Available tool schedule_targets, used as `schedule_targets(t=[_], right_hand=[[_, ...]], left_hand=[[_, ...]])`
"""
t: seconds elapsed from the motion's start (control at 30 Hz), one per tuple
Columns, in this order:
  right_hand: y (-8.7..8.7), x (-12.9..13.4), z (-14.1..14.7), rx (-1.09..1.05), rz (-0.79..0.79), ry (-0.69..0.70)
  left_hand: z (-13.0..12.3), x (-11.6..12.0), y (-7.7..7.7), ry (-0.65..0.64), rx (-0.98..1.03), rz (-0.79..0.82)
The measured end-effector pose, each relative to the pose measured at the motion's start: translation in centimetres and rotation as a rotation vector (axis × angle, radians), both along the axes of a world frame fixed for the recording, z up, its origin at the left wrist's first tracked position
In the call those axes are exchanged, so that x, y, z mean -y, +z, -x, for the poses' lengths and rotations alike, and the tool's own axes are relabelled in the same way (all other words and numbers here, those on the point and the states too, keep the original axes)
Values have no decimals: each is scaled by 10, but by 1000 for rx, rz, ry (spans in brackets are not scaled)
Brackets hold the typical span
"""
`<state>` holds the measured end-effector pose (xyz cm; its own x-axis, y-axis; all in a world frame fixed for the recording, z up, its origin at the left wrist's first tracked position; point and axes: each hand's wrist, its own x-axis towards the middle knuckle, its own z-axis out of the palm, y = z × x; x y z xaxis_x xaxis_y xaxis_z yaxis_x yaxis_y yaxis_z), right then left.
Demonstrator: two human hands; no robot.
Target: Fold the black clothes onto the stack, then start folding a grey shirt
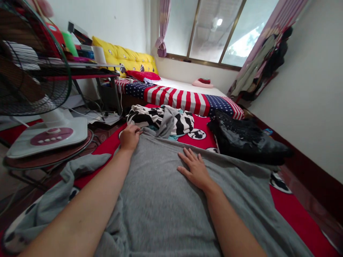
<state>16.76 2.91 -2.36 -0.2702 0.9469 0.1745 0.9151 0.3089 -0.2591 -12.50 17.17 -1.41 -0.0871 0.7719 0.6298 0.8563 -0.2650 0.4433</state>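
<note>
A grey long-sleeved garment (160, 192) lies spread over a red patterned cover, one sleeve (61, 192) trailing out to the left. At its far left edge, my left hand (130, 136) pinches the fabric between thumb and fingers. Flat on the middle of the cloth rests my right hand (193, 167), its fingers spread. Just beyond the garment sits a rumpled black-and-white striped cloth (183, 123), with a bit of grey fabric twisted over it. A stack of folded black clothes (243, 137) is near the garment's far right edge.
On the left, a fan (50, 132) stands on a round stool (77, 150), with a cluttered desk (88, 75) behind it. Farther back is a bed with a stars-and-stripes cover (177, 98) and a yellow cushion (128, 59). Clothes (254, 67) hang by the right wall.
</note>
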Motion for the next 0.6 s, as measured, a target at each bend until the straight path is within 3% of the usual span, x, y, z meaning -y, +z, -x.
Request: schedule_targets(t=[0.17,0.27,0.4,0.5,0.6], right_hand=[[0,0,5,49,9,-24],[-2,-1,4,26,8,-54],[-2,-5,-11,111,44,-215],[-5,-9,-32,173,63,-460],[-7,-9,-39,177,9,-565]], left_hand=[[-16,15,9,-125,-9,-95],[-50,40,12,-394,-111,-72],[-89,64,-5,-776,-319,46],[-99,67,-17,-834,-485,215],[-100,67,-19,-780,-561,286]])
